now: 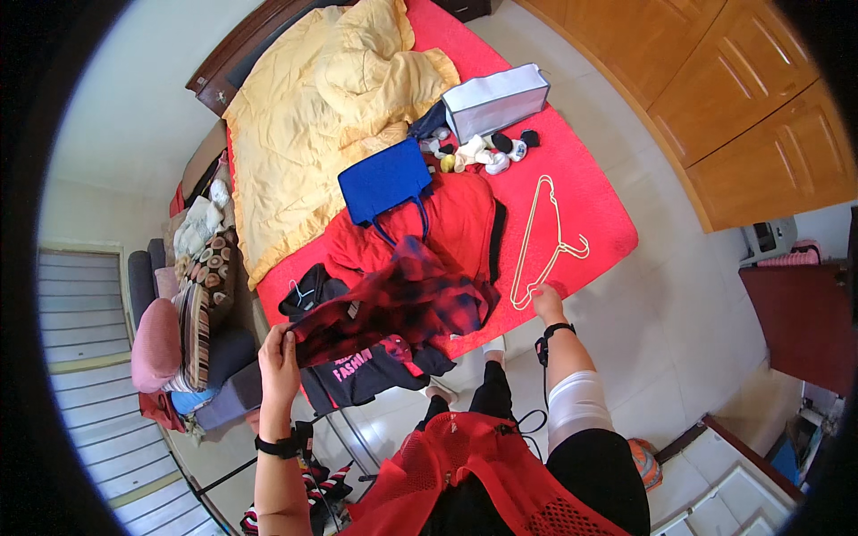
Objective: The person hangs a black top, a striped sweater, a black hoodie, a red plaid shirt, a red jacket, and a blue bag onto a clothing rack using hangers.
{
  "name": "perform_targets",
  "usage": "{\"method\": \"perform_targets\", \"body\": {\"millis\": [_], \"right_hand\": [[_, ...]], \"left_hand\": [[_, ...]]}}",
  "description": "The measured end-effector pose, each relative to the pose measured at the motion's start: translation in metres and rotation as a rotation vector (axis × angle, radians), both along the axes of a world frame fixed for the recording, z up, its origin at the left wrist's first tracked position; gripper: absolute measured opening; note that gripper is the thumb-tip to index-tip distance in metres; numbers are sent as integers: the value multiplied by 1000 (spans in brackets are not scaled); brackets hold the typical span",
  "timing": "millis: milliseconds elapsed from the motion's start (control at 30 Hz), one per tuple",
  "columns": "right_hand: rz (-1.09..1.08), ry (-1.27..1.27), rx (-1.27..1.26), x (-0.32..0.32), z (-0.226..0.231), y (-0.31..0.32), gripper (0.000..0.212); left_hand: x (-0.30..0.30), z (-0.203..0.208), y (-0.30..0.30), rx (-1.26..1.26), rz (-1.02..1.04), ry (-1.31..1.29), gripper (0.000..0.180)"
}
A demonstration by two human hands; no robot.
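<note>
My left hand (279,359) is closed on one edge of a red-and-black plaid shirt (398,299), which lies bunched and stretched across the near part of the bed. My right hand (547,305) is at the bed's near right edge, its fingers closed at the lower end of cream-coloured clothes hangers (542,255). These lie overlapped on the red bedspread. Under the plaid shirt spreads a red garment (460,219). A black garment with pink lettering (357,375) hangs over the front edge, and a dark garment with a light blue hanger (304,293) is beside it.
A blue bag (384,183) rests on the clothes. Behind it are small socks (483,154) and a white box-shaped bag (496,103). A yellow quilt (313,134) covers the far left of the bed. Cushions (161,344) are piled at left; wooden cabinets (706,80) stand at right.
</note>
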State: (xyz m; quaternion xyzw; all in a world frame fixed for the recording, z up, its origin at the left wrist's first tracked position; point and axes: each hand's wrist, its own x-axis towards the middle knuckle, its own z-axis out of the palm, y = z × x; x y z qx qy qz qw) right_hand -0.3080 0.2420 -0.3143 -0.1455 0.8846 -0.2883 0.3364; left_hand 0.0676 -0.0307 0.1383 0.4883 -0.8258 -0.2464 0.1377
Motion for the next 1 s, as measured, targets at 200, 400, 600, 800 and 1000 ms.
{"method": "perform_targets", "body": {"millis": [200,400,600,800,1000], "right_hand": [[99,59,74,-3,-63,-34,42],[11,110,235,-34,-102,-29,32],[-344,178,-87,-12,-42,-47,14],[-576,326,-253,-21,23,-40,31],[-381,386,-213,-39,73,-3,28]], "left_hand": [[-6,-12,4,8,61,-19,15],[-24,-28,6,40,54,-14,14],[-2,-22,7,-19,79,-33,13],[10,-26,0,-68,63,16,15],[10,-14,-10,-93,0,63,16]]}}
